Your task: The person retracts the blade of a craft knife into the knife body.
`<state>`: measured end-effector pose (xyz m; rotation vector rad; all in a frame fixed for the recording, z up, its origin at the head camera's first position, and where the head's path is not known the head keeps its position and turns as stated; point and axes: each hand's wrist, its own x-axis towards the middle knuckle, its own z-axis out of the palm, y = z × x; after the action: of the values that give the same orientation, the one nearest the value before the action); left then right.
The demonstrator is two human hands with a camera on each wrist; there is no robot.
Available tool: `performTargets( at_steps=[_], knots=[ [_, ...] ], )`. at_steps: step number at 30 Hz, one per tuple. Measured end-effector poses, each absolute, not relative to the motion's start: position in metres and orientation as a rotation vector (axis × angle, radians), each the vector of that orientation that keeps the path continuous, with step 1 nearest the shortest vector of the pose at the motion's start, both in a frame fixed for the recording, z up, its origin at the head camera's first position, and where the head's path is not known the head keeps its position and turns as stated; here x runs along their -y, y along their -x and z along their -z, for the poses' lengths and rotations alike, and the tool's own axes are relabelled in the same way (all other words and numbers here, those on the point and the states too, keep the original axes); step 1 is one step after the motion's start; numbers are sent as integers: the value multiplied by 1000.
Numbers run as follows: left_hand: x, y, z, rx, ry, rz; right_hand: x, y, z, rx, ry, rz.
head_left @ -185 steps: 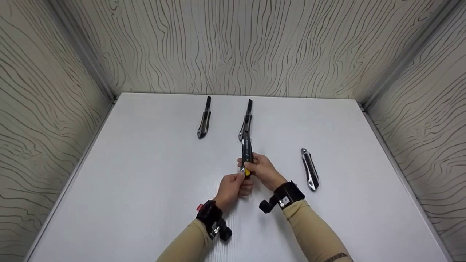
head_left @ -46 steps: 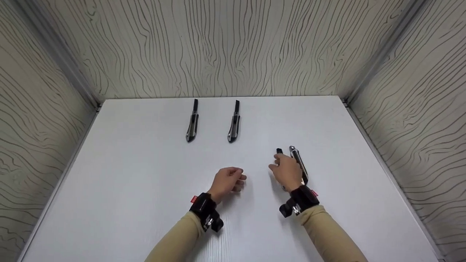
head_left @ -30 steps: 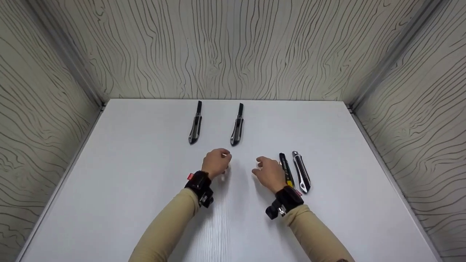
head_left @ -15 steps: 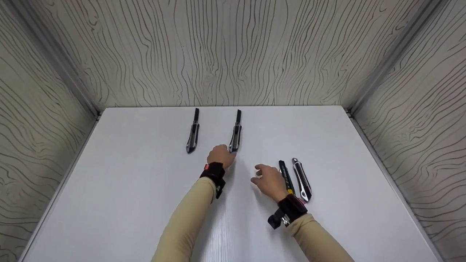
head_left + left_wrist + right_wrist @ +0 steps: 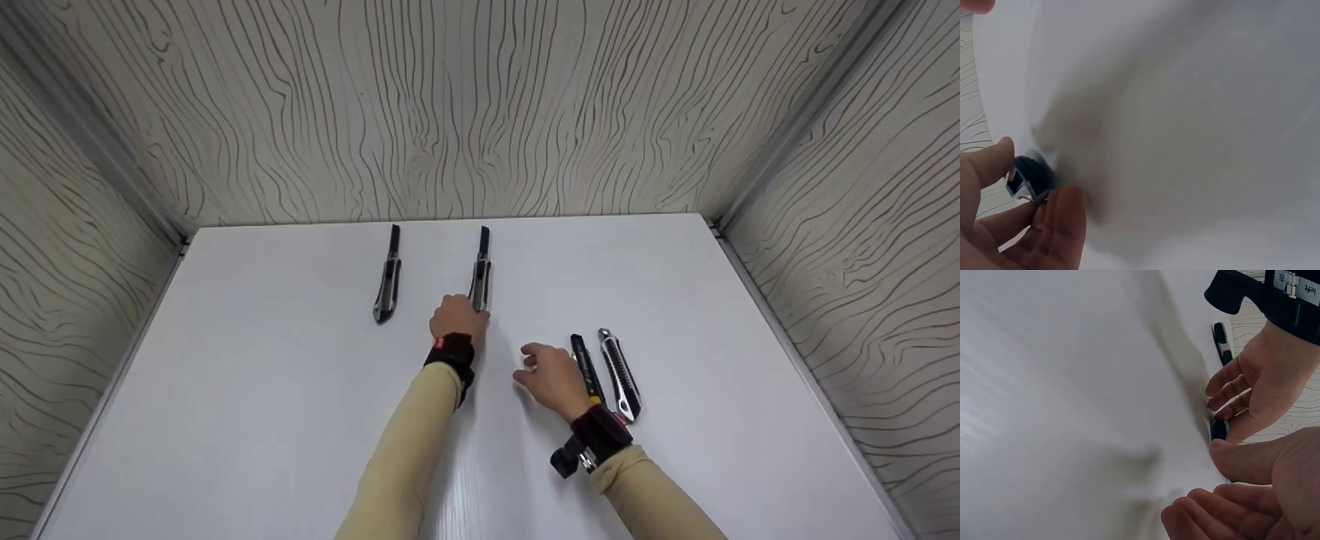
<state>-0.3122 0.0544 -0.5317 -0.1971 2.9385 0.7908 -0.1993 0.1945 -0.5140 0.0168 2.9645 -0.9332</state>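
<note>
White tabletop [image 5: 240,427], near edge cut off. The left hand [image 5: 456,321] pinches a grey-and-black, dark-bladed knife [image 5: 481,279] near the middle of the far edge, its butt hidden from above. The right hand [image 5: 556,380], relaxed and loosely curled, partly covers a yellow-ended knife [image 5: 587,367]. A silver knife [image 5: 621,375] lies nearer the right edge, a fourth knife [image 5: 388,289] toward the far-left corner.

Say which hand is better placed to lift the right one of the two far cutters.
Left, probably: the left hand has its fingers at both sides of that far cutter's handle end. The right hand is empty and nearer the yellow-ended cutter.
</note>
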Motion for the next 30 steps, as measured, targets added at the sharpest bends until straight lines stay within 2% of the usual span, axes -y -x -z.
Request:
performTargets(
  at_steps=[18, 30],
  knots=[
    [-62, 315, 544, -3011, 263, -801, -200, 200, 516, -2951, -25, 954],
    [-56, 312, 547, -3017, 223, -995, -203, 200, 516, -2935, -52, 953]
  ],
)
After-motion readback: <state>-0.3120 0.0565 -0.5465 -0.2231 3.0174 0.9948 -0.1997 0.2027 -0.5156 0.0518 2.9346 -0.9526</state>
